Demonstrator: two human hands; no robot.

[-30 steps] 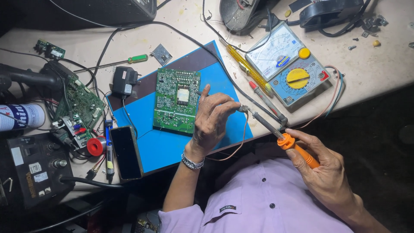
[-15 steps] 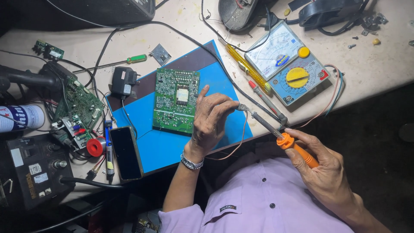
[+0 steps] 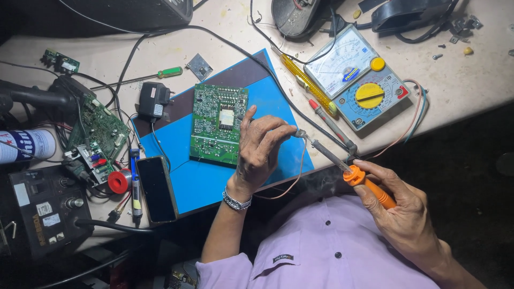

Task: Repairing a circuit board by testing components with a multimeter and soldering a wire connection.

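A: What occupies the left of the bench?

B: A phone (image 3: 157, 189) lies face up at the near left corner of the blue mat (image 3: 211, 184).

A: Position of the circuit board?

B: The green circuit board (image 3: 218, 123) lies flat on the mat, touching the left hand's far-left edge. The left hand (image 3: 261, 149) has its fingers pinched together, thumb on the board.

A: And to the right?

B: The right hand (image 3: 402, 211) is clamped around the orange-handled soldering iron (image 3: 342, 167), its tip beside the left fingers. The multimeter (image 3: 358, 82) lies far right.
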